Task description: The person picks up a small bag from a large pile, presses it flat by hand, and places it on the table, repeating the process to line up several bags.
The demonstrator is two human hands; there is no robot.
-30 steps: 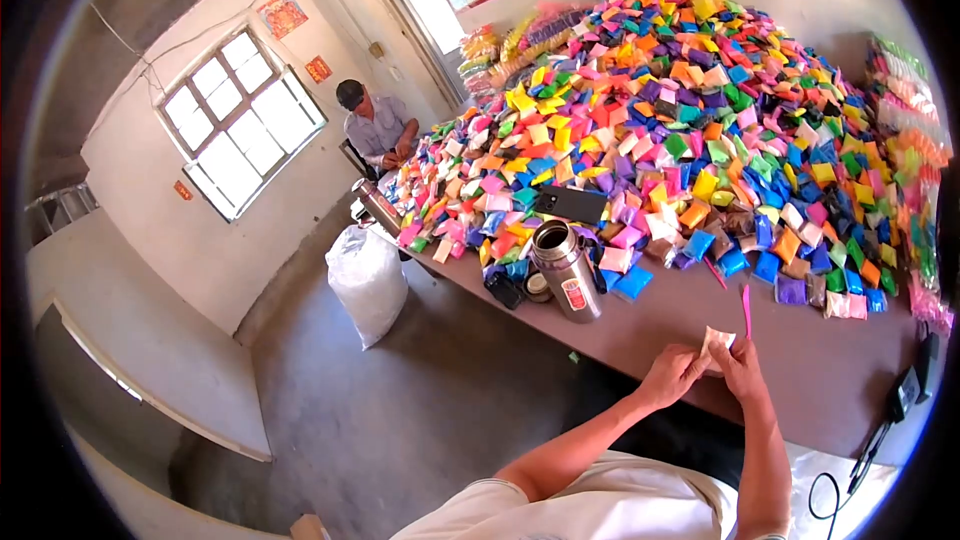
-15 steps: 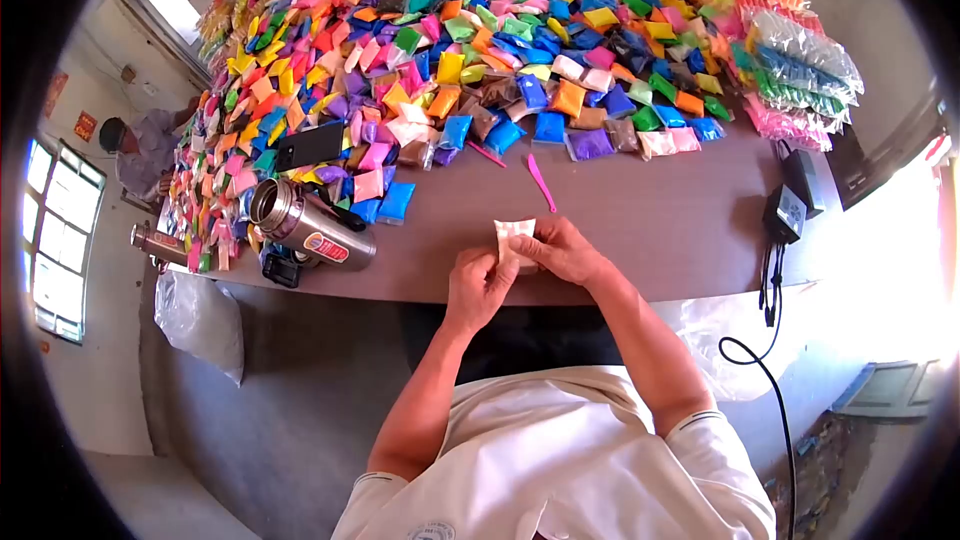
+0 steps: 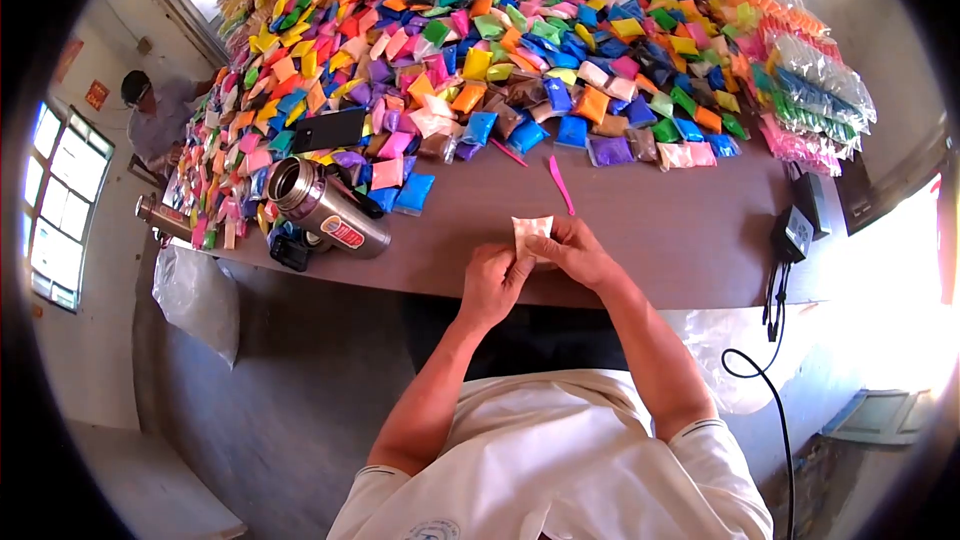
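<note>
Both of my hands grip one small pale cream packet (image 3: pixel 533 229) above the near edge of the table. My left hand (image 3: pixel 492 283) is closed on its lower left side, thumb pointing up. My right hand (image 3: pixel 577 252) pinches it from the right, its thumb across the front. The fingers cover the packet's lower part. Just beyond my hands, a pink plastic modelling tool (image 3: pixel 562 186) lies on the table, with a second pink tool (image 3: pixel 509 152) partly by the packets. A large heap of colourful small packets (image 3: pixel 480 65) spreads over the far side.
An open steel flask (image 3: pixel 335 215) lies tilted at the left, near a black phone (image 3: pixel 330 130). Bundled clear bags of packets (image 3: pixel 815 75) are stacked at the right. A black power adapter (image 3: pixel 790 233) with cables sits at the right edge. Another person (image 3: pixel 160 115) is at the far left.
The whole view has shifted slightly, so the table and my hands appear a little further right and lower. Both hands still hold the pale packet, with little change in grip.
</note>
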